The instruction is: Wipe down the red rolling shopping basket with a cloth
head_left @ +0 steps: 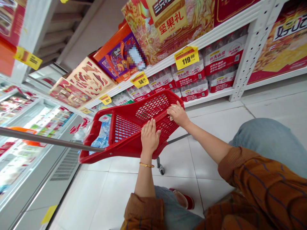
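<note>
Fingers (153,125) flat, left hand (150,136), right hand (178,114) on red mesh-plastic basket (124,127) (wheeled, apparently)

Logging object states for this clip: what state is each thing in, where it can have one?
red basket: on its wheels, partly filled, both hands on it.
plastic pack: lying inside the basket.
left hand: open, flat on the basket's mesh wall.
right hand: fingers curled at the basket's rim.
water packs: shrink-wrapped, stacked on the lower shelf.
</note>
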Available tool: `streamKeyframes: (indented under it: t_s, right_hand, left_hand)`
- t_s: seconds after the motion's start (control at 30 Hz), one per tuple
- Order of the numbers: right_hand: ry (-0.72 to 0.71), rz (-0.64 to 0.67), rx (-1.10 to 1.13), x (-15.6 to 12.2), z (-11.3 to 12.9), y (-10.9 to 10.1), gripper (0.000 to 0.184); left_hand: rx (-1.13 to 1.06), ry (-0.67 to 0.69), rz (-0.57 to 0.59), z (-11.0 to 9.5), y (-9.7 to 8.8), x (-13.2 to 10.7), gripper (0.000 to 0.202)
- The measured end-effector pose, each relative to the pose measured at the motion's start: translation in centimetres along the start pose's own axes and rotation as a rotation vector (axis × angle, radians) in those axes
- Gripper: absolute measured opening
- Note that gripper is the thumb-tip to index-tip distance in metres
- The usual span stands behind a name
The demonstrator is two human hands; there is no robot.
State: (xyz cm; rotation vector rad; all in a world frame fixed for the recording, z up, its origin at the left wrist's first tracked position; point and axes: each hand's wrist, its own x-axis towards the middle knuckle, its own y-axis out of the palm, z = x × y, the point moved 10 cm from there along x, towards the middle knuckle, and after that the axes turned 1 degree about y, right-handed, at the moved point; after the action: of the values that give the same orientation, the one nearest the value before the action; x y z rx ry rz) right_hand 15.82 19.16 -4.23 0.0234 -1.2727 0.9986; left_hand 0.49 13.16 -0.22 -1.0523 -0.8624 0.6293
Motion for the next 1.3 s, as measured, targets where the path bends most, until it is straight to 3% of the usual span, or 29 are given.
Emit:
streamKeyframes:
  t_s: [0.2, 0.37, 0.57, 0.77, 0.9, 1.0, 1.13, 1.3]
  right_hand:
    - [0.099, -0.047, 0.066, 0.1, -4.0, -0.6, 0.030]
    - [0.178, -0.095, 0.176, 0.5, -5.2, -0.3, 0.037]
    - [0.361, -0.269, 0.319, -0.2, -6.2, -0.8, 0.045]
    - [0.402, -0.359, 0.284, -1.5, -4.8, -0.8, 0.042]
    - [0.345, -0.391, 0.240, -2.1, -3.9, 0.0, 0.048]
    - [0.337, -0.394, 0.260, -1.9, -4.6, 1.1, 0.048]
    - [0.438, -0.405, 0.318, -1.7, -5.5, 2.1, 0.046]
    - [0.548, -0.498, 0.428, -4.1, -1.8, 2.3, 0.042]
  left_hand:
    - [0.005, -0.022, 0.021, -0.1, 0.3, 0.6, 0.060]
    - [0.026, -0.029, 0.037, -0.5, 0.3, 1.5, 0.061]
    - [0.059, 0.076, 0.114, -1.0, -0.4, 2.4, 0.061]
    - [0.033, 0.251, 0.217, -1.3, -0.2, 4.4, 0.056]
    - [-0.023, 0.274, 0.244, -1.5, 0.7, 5.3, 0.057]
    - [-0.027, 0.273, 0.271, -1.4, 1.3, 5.5, 0.057]
    - [0.004, 0.286, 0.297, -1.2, 1.4, 5.6, 0.058]
    - [0.089, 0.397, 0.330, -1.5, 1.7, 5.6, 0.059]
